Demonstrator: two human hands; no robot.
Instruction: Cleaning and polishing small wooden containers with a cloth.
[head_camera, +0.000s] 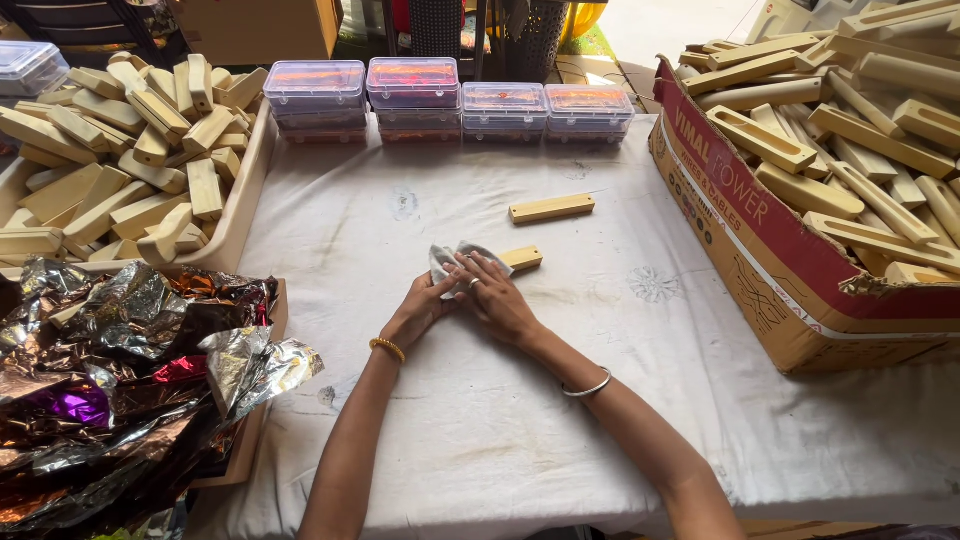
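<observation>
Both of my hands meet at the middle of the white-clothed table. My left hand (418, 308) and my right hand (497, 298) press together on a small wooden block (522, 259) that is partly wrapped in silvery foil (447, 258); only the block's right end shows past my fingers. A second bare wooden block (551, 208) lies flat a little farther away, apart from my hands. My left wrist carries a beaded gold bracelet, my right wrist a silver bangle.
A tray (243, 200) heaped with wooden blocks stands at the left. A cardboard box (760, 260) full of longer wooden pieces stands at the right. Crumpled foil sheets (120, 380) pile at the near left. Several clear plastic boxes (450, 100) line the far edge.
</observation>
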